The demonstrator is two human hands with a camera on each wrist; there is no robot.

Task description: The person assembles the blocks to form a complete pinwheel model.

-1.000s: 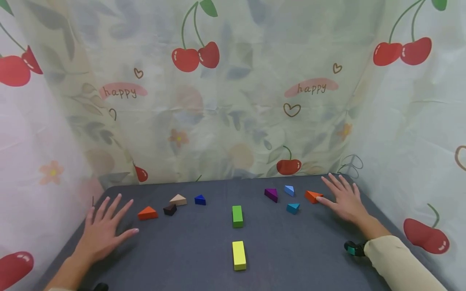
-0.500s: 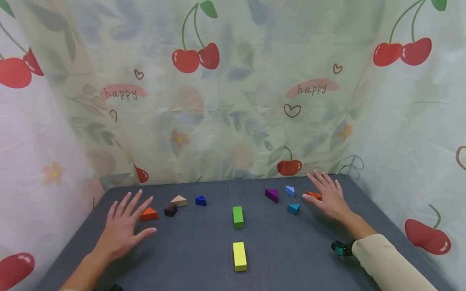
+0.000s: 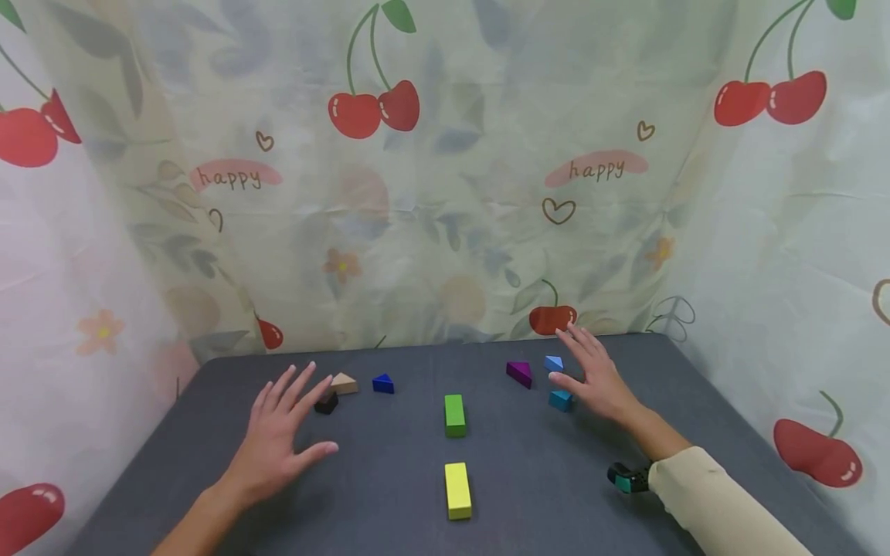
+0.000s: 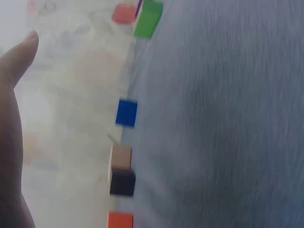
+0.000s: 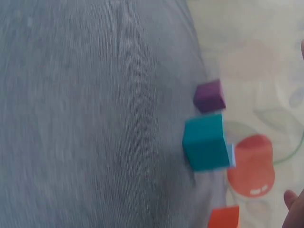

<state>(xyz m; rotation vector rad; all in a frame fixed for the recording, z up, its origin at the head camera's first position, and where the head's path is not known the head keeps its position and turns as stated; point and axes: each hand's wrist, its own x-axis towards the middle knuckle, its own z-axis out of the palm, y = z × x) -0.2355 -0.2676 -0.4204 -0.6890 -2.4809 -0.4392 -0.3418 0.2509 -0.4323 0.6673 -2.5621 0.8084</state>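
Observation:
My left hand [image 3: 274,448], fingers spread, hovers over the left of the table and holds nothing. Beyond its fingertips lie a black block [image 3: 326,403] and a beige triangular block [image 3: 344,384], with a dark blue one [image 3: 383,384] to their right. My right hand [image 3: 599,384] is raised with fingers spread, also holding nothing, beside a teal block [image 3: 560,400] and a light blue block [image 3: 553,363]. Left of these is a purple block [image 3: 518,374]. In the wrist views, orange blocks [image 4: 120,220] [image 5: 224,217] show, both hidden behind my hands in the head view.
A green block [image 3: 455,415] stands mid-table, and a yellow block [image 3: 457,491] lies nearer the front. The dark grey table [image 3: 389,479] is bordered by a patterned curtain [image 3: 431,193] at the back and sides. A thin looped cord [image 3: 673,316] hangs at the back right.
Both hands have moved inward toward the middle, the left one rightward and the right one leftward. They now cover the orange blocks in the head view. The blocks stay where they were.

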